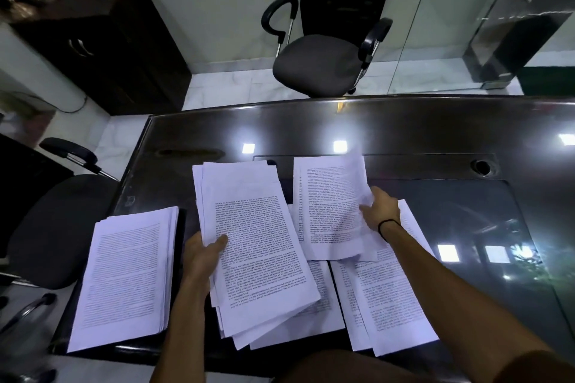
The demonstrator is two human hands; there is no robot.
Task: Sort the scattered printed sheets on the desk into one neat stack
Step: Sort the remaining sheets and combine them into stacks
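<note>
My left hand point(203, 253) grips the left edge of a thick, uneven bundle of printed sheets point(255, 239), thumb on top, held above the dark glossy desk point(435, 134). My right hand point(380, 208) pinches the right edge of a few loose sheets point(333, 211), lifted and slightly curled, just right of the bundle. More printed sheets point(389, 298) lie spread on the desk under my right forearm, and some point(317, 295) show beneath the bundle. A squared stack of sheets point(124, 277) lies at the desk's near-left corner.
An office chair point(317, 62) stands beyond the desk's far edge, and another chair point(59, 227) sits at the left side. A cable hole point(481, 167) is in the desk at the back right. A dark cabinet point(102, 50) stands at the back left.
</note>
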